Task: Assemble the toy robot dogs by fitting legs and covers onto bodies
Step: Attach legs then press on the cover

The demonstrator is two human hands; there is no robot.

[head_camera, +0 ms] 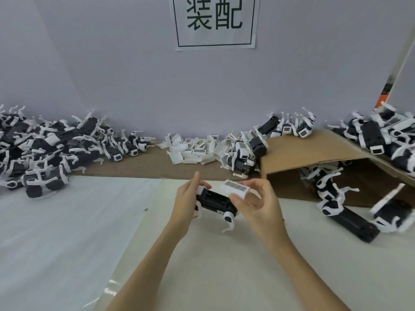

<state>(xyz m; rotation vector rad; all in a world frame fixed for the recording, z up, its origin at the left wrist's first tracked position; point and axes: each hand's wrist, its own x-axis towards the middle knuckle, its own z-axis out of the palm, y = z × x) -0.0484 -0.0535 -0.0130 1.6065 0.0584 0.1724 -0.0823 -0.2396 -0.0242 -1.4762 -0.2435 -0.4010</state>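
At the centre of the frame I see a black toy dog body held above the white table, its open top facing up and white legs hanging from its lower right end. My left hand grips the body at its left end, fingers curled round it, thumb raised. My right hand pinches a white cover with a barcode label on top; thumb and fingers are closed on the cover's right end. The cover sits just above the body's right half, tilted, and I cannot tell whether it touches the body.

Outward from there:
- Behind the hands, centre of the frame: a heap of loose white covers on a brown board.
- Left of the frame: a large pile of black-and-white dogs against the wall.
- Right of the frame: a cardboard box lying on its side, with more dogs on top of it, inside it and spilling out in front.
- Upper centre: a white paper sign with two printed characters, fixed to the grey wall
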